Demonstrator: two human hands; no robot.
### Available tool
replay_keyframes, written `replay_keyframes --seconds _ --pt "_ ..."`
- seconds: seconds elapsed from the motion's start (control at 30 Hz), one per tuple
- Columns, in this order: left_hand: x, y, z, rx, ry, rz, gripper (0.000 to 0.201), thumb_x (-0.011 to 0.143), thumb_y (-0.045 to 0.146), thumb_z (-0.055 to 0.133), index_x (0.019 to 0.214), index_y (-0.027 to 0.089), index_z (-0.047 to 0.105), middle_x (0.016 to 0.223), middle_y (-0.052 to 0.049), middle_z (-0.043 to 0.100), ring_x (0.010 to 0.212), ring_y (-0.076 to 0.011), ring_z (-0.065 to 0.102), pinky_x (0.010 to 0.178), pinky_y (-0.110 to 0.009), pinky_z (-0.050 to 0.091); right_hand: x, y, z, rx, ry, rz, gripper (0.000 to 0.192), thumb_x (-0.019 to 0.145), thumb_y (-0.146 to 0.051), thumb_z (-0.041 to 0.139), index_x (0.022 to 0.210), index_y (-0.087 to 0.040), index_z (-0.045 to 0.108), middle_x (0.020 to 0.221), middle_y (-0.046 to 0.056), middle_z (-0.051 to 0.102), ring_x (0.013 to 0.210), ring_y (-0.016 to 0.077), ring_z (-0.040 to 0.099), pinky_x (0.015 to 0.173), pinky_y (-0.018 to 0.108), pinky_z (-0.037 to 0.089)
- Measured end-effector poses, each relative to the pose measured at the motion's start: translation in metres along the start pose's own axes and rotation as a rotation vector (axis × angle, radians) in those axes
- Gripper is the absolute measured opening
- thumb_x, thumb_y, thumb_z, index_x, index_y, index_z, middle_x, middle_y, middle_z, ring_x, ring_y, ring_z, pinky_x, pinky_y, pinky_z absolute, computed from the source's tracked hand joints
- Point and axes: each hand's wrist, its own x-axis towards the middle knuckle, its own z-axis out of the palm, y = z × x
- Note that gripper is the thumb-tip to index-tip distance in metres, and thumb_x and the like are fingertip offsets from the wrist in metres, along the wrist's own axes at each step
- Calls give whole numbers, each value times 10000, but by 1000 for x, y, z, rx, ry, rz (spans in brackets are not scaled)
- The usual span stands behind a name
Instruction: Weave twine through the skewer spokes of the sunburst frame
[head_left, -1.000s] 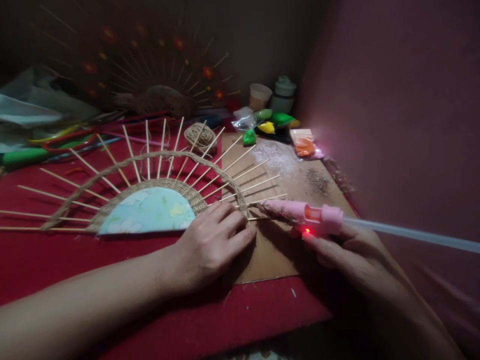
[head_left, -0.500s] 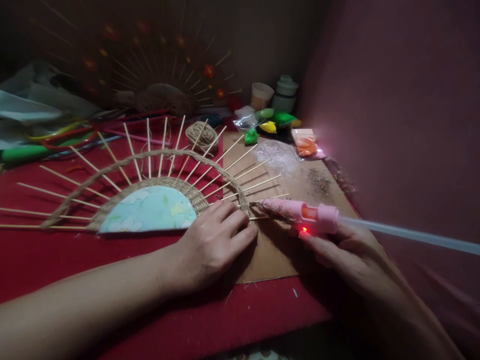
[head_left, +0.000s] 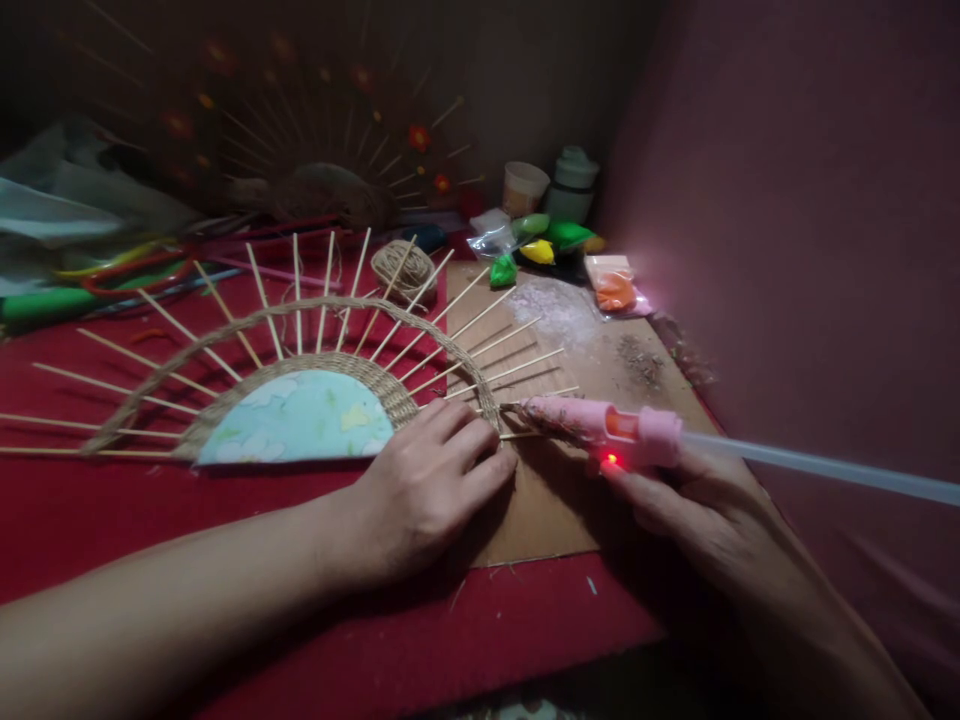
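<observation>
Pink plastic glue gun [head_left: 600,425], gripped in the right hand [head_left: 697,500], noses the half-round skewer-and-twine fan [head_left: 300,380] just beyond the left hand [head_left: 427,485]'s flattened fingers; gluing underway, steady aim needed.

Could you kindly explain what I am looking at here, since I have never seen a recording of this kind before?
There is no machine: a person works with two bare hands, filmed by a camera on their head that looks forward and down. The left hand presses flat on the right end of a half-round woven fan frame with thin wooden sticks fanning outward. The right hand has a pink glue gun in its grip, nozzle at the frame's edge, a small red light glowing on it and a clear glue stick trailing behind. All this lies on a red cloth with a cardboard sheet on top. Farther back are a ball of twine and small bags of coloured material.
</observation>
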Motion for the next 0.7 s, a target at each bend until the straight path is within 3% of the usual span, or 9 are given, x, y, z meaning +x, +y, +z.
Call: replay_keyframes --seconds 0.53,0.7 --pt "1 0 0 -14 -5 1 268 913 140 386 937 107 650 830 -116 606 765 -206 484 676 -354 423 1 5 -3 13 -51 -17 409 895 -328 553 1303 -309 567 1312 25 593 1234 259 529 1079 437 413" --pt "2 0 -1 2 -5 -6 278 918 147 373 935 118 649 830 -109 605 756 -201 486 664 -352 418 0 2 -1 -6 -15 -11 397 900 -304 540 1295 -281 578 1329 22 579 1260 255 504 1101 431 386"
